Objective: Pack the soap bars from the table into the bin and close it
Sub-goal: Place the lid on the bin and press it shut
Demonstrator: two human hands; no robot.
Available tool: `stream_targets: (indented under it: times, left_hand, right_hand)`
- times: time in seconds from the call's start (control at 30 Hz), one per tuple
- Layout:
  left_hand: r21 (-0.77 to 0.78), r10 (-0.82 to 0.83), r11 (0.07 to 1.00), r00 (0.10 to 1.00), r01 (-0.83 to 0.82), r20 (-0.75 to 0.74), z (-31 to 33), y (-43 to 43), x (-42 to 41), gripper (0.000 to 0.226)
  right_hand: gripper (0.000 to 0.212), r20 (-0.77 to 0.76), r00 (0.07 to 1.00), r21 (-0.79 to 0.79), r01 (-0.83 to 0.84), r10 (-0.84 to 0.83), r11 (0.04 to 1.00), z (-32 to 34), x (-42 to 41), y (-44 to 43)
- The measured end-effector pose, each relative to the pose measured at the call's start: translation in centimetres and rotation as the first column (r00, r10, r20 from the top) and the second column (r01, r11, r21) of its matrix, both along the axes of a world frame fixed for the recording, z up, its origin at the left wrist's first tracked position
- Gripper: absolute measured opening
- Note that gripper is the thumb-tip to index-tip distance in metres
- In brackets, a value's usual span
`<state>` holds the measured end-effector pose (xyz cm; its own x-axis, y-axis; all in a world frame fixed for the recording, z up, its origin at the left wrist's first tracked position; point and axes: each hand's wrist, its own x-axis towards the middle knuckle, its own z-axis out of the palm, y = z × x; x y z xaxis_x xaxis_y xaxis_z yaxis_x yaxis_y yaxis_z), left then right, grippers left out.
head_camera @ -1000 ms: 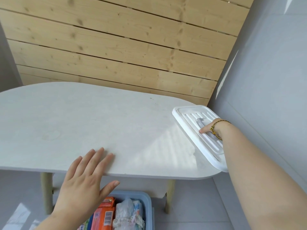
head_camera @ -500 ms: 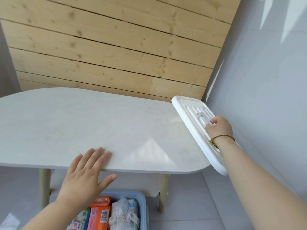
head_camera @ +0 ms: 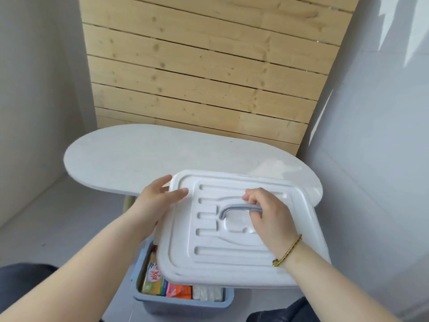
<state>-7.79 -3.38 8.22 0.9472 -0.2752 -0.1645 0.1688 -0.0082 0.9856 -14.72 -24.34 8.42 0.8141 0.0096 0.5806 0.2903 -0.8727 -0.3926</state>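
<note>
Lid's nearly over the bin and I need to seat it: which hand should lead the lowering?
Probably the right hand: it grips the grey handle at the middle of the lid, above the blue bin. The left hand only pinches the lid's far left corner, better for steadying.

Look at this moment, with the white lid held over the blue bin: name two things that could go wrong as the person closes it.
1. The white lid sits offset from the blue bin, so the near-left part of the bin is uncovered; lowered this way, it may not seat on the rim.
2. The soap packs stand close to the rim; a tall one could hold the lid up.
The right hand grips the grey handle; the left hand steadies a corner.
</note>
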Motion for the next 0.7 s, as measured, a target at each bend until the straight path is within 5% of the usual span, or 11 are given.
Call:
stream_targets:
  times: [0.13, 0.3, 0.37, 0.53, 0.6, 0.7]
  left_hand:
    - [0.079, 0.121, 0.989, 0.992, -0.123, 0.026, -1.6, 4.6, -2.5, 0.022]
    - [0.083, 0.179, 0.98, 0.984, -0.18, 0.02, -4.9, 10.0, -3.5, 0.03]
    - [0.097, 0.2, 0.975, 0.98, -0.2, 0.007, -6.3, 11.1, -3.4, 0.032]
    - [0.122, 0.169, 0.979, 0.984, -0.161, -0.058, -9.8, 11.1, -2.1, 0.032]
    - [0.123, 0.152, 0.982, 0.985, -0.142, -0.082, -10.9, 10.6, -1.3, 0.032]
    - [0.144, 0.122, 0.984, 0.985, -0.105, -0.122, -12.5, 9.3, 0.2, 0.027]
  right_hand:
    - [0.026, -0.045, 0.996, 0.03, -0.072, 0.073, 0.997, -2.1, -0.1, 3.9]
    - [0.041, -0.079, 0.957, -0.145, -0.288, 0.279, 0.947, -5.9, -0.1, 7.2]
    - [0.044, -0.135, 0.956, -0.086, -0.275, 0.262, 0.958, -7.1, -0.4, 7.0]
    - [0.019, -0.14, 0.981, 0.196, 0.159, -0.133, 0.968, -12.7, -1.4, 4.7]
    - [0.036, -0.51, 0.829, 0.372, 0.452, -0.229, 0.81, -14.1, -1.4, 3.4]
    - [0.047, -0.779, 0.626, 0.542, 0.648, 0.031, 0.535, -15.7, -0.3, 1.7]
